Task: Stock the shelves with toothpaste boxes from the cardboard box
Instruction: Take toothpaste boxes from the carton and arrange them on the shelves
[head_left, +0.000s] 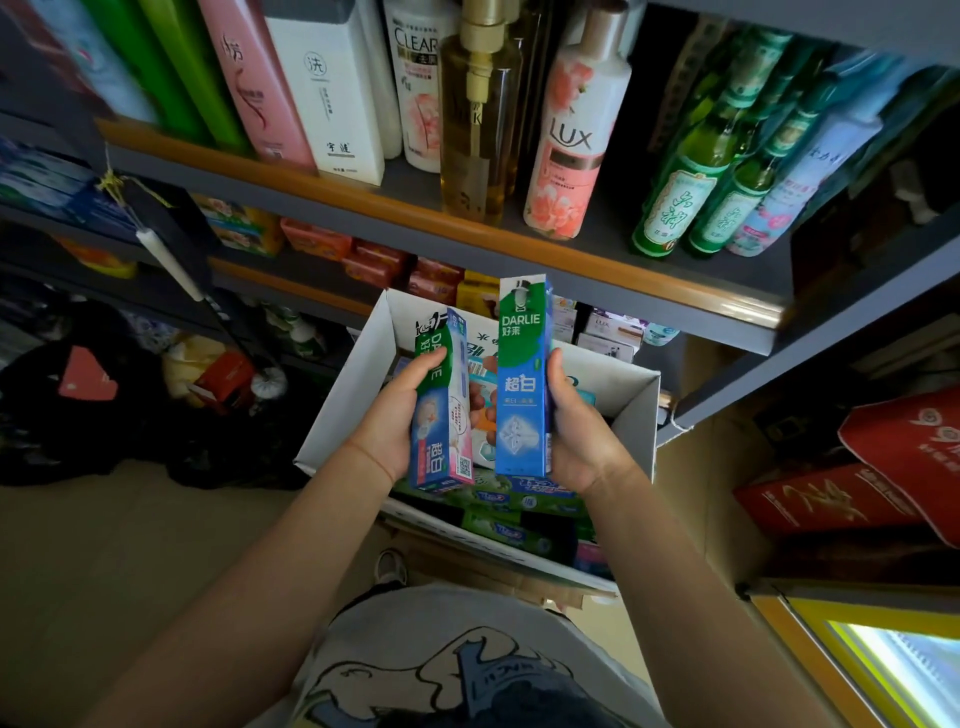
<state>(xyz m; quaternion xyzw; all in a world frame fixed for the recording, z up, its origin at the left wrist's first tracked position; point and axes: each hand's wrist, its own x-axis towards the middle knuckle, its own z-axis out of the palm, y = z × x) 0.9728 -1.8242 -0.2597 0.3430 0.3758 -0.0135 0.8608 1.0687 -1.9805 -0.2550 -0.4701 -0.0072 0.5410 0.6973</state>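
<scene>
left hand (399, 415) gripping one upright blue-green darlie toothpaste box (442, 410), right hand (576, 431) gripping another (522, 379), both held above the open white cardboard box (636, 410).

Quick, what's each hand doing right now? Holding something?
Left hand: grips a Darlie toothpaste box with a pink side, above the cardboard box.
Right hand: grips a blue Darlie toothpaste box, held upright.

The toothpaste boxes (514, 512) in the cardboard box (636, 410) lie partly hidden.
</scene>
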